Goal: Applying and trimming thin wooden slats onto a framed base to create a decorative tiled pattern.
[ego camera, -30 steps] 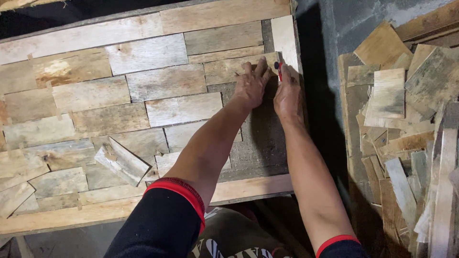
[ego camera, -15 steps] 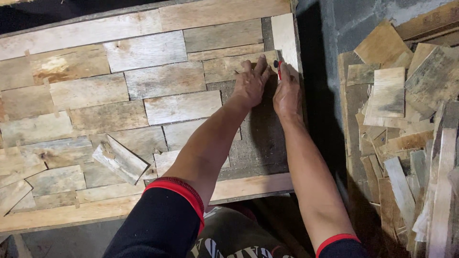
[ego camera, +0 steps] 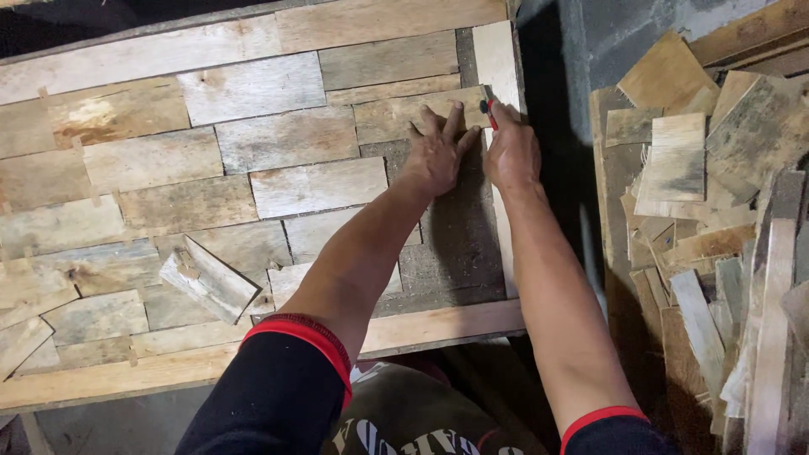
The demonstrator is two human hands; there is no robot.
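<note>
Wood-tiled panel [ego camera: 253,160]: left hand [ego camera: 438,152] flat, right hand [ego camera: 510,152] holds marker [ego camera: 490,113] (red).

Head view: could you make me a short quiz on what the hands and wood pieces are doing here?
1. True or false: the left hand lies flat on the panel.
2. What colour is the small thing that the right hand pinches? A blue, B red, C green.
3. Which side of the panel has the scrap pile?

Key: 1 true. 2 B, a red marker. 3 right.
</note>
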